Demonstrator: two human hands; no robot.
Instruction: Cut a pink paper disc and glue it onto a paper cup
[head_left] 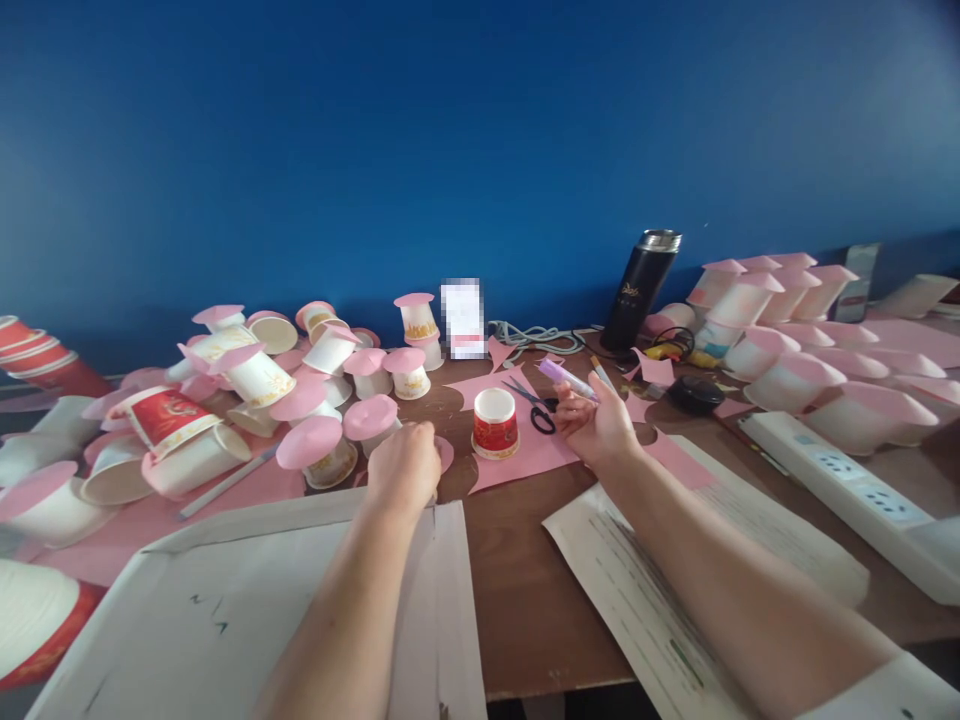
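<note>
My left hand (405, 462) is closed above the near edge of the white cardboard, knuckles up. A pink paper disc (445, 455) peeks out beside its fingers; whether they grip it is hidden. My right hand (600, 420) is turned partly palm up, its fingers curled round a purple tube that looks like a glue stick (564, 378). Between the hands a red and white paper cup (496, 425) stands upside down on a cut pink paper sheet (525, 460). Black-handled scissors (536, 405) lie open behind the cup, left of my right hand.
Paper cups with pink tops (322, 450) crowd the left side, with more cups (795, 385) at right. A black bottle (641, 290) stands against the blue wall. A power strip (847, 490), black tape roll (696, 394), cables (540, 338) and white cardboard (247, 600) lie around.
</note>
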